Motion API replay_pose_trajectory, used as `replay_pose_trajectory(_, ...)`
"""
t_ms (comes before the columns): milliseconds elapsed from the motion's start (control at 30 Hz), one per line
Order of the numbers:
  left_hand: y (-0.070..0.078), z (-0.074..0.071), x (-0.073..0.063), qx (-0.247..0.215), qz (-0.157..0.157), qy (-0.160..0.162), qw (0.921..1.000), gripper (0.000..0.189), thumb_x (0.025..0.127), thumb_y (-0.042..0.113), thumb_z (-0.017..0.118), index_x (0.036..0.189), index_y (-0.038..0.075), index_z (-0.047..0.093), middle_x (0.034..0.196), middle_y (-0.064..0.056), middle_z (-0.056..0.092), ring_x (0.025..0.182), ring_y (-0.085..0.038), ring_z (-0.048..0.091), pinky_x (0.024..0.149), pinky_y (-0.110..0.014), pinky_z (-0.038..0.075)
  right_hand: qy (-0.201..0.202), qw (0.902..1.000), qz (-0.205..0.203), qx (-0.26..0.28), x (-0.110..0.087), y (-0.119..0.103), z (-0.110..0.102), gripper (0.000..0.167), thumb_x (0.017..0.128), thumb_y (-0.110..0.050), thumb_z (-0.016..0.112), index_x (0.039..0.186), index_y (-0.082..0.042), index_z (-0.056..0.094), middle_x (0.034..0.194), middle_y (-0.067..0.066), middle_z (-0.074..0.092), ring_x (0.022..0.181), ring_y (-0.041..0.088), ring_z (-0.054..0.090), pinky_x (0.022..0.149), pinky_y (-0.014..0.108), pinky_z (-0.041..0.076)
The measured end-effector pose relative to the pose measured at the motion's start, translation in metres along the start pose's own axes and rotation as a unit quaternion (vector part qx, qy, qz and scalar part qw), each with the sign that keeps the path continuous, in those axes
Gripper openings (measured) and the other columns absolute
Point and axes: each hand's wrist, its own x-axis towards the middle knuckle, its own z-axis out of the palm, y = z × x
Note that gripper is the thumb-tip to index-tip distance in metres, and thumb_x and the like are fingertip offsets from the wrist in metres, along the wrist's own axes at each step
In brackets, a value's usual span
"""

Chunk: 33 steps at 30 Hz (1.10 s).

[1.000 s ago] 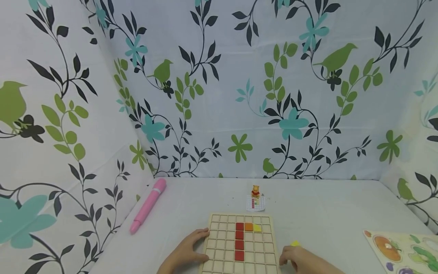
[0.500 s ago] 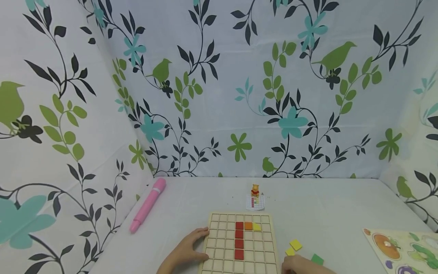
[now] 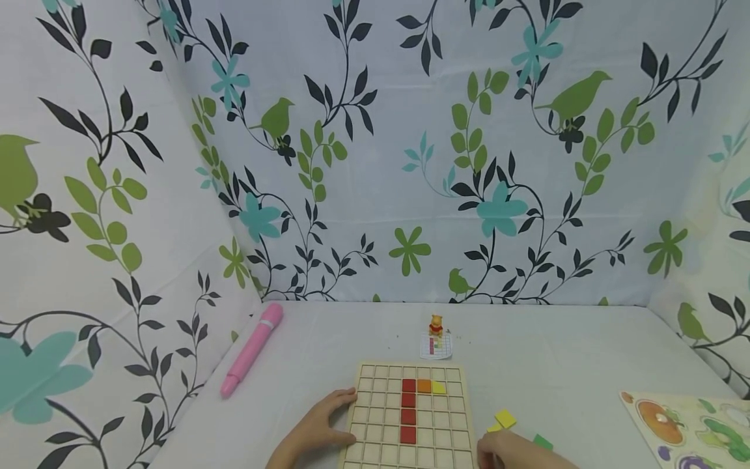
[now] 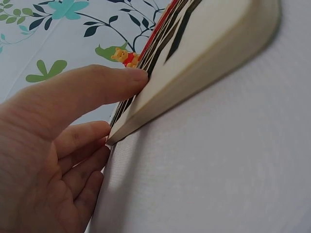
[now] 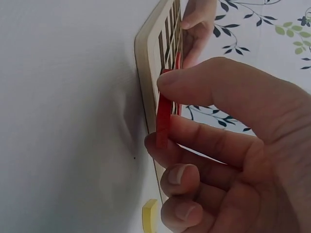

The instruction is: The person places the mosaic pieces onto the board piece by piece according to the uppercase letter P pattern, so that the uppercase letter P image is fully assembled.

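Note:
A light wooden grid board (image 3: 366,430) lies on the table with a column of red square tiles (image 3: 408,417), an orange tile (image 3: 424,386) and a yellow tile (image 3: 438,387) in its cells. My left hand (image 3: 319,423) touches the board's left edge, thumb and fingers spread apart; in the left wrist view the thumb tip rests on the rim and the fingers meet its side. Beside the lower right edge, my right hand (image 3: 510,451) pinches a red tile (image 5: 164,116) between thumb and fingers. In the head view that tile is hidden.
Loose yellow tiles (image 3: 505,418) and a green tile (image 3: 543,441) lie right of the board. Behind it stand a bear figurine (image 3: 436,325) and a small pattern card (image 3: 436,347). A pink marker-shaped object (image 3: 252,352) is at left, a vegetable picture board (image 3: 691,426) at right.
The right hand shifts down off the loose tiles, which come into view, then slightly left toward the board's edge. The left hand keeps its place on the board.

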Motion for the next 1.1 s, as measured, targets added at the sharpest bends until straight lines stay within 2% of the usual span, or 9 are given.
replay_pose_trajectory(133,0.0,0.0,0.0,-0.001,-0.001,-0.001,1.0,0.073,0.067,0.039,0.074,0.126,0.002,0.049,0.134,-0.011,0.042,0.122,-0.034,0.035,0.099,-0.052,0.027,0.007,0.9988,0.048,0.008,-0.001,-0.006,0.003,0.02,0.073,-0.034,0.07,0.072,-0.018,0.059,0.06,-0.004,0.054,0.049,0.008,0.048,0.04,0.024,0.043)
replay_pose_trajectory(267,0.001,0.0,0.0,0.0,-0.001,0.0,1.0,0.073,0.067,0.039,0.074,0.125,0.002,0.049,0.133,-0.011,0.042,0.122,-0.035,0.035,0.099,-0.052,0.027,0.018,0.9985,0.052,-0.008,0.004,-0.009,0.0,0.017,0.074,-0.028,0.071,0.076,-0.016,0.06,0.066,-0.005,0.052,0.055,0.01,0.046,0.045,0.025,0.042)
replay_pose_trajectory(433,0.004,-0.001,-0.001,-0.001,0.007,0.0,1.0,0.072,0.067,0.036,0.075,0.125,0.001,0.049,0.133,-0.013,0.042,0.121,-0.037,0.035,0.099,-0.054,0.027,0.038,0.9972,0.06,-0.023,0.01,-0.012,0.0,0.026,0.073,-0.033,0.072,0.085,-0.013,0.061,0.075,-0.005,0.051,0.064,0.015,0.047,0.054,0.029,0.045)
replay_pose_trajectory(500,0.004,-0.001,-0.001,-0.001,0.007,0.0,1.0,0.072,0.068,0.036,0.075,0.125,0.001,0.049,0.133,-0.012,0.042,0.121,-0.036,0.035,0.099,-0.053,0.027,0.047,0.9969,0.053,-0.034,0.012,-0.013,0.0,0.029,0.073,-0.035,0.072,0.088,-0.012,0.061,0.076,-0.006,0.05,0.065,0.014,0.047,0.055,0.029,0.045)
replay_pose_trajectory(733,0.003,0.0,-0.002,-0.008,0.004,-0.001,1.0,0.072,0.068,0.035,0.075,0.125,0.001,0.049,0.133,-0.013,0.042,0.121,-0.037,0.035,0.099,-0.053,0.027,0.064,0.9955,-0.003,-0.07,0.021,-0.017,0.0,0.02,0.079,-0.025,0.067,0.091,-0.011,0.061,0.075,-0.012,0.048,0.065,0.007,0.046,0.055,0.022,0.045)
replay_pose_trajectory(933,0.003,0.001,-0.003,0.0,0.004,-0.003,1.0,0.072,0.068,0.038,0.074,0.125,0.001,0.049,0.133,-0.012,0.042,0.121,-0.035,0.035,0.099,-0.052,0.027,0.067,0.995,-0.02,-0.072,0.03,-0.025,0.003,0.018,0.08,-0.025,0.066,0.092,-0.013,0.061,0.074,-0.013,0.047,0.065,0.005,0.046,0.053,0.019,0.043)
replay_pose_trajectory(1100,0.003,0.0,-0.001,0.002,-0.004,-0.001,1.0,0.074,0.067,0.039,0.074,0.125,0.002,0.049,0.133,-0.01,0.042,0.122,-0.034,0.035,0.1,-0.051,0.026,0.07,0.9948,-0.019,-0.072,0.037,-0.029,0.003,0.019,0.08,-0.027,0.067,0.092,-0.016,0.059,0.078,-0.013,0.049,0.068,0.006,0.046,0.057,0.02,0.046)
